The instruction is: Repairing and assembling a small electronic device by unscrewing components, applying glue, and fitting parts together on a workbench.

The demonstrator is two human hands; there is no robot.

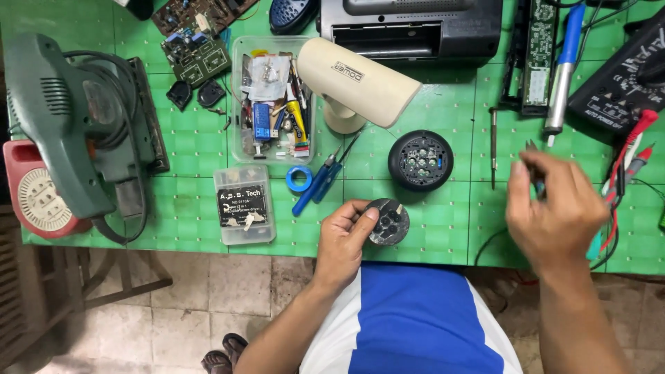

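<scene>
My left hand (344, 239) holds a small round black part with holes (389, 221) at the front edge of the green table (429, 228). My right hand (554, 208) is blurred and closed around a thin tool (532, 149) whose tip sticks up above the fingers; what kind of tool it is I cannot tell. A larger round black housing with pale fittings inside (420, 160) lies on the table between and beyond the hands.
A cream lamp head (357, 79), a clear tray of small parts (273, 104), a clear bit box (242, 204), blue-handled cutters (320, 181), a blue tape ring (299, 179), a green sander (73, 125), a soldering iron (562, 69), a black radio (412, 28), circuit boards (197, 41), a multimeter (620, 83).
</scene>
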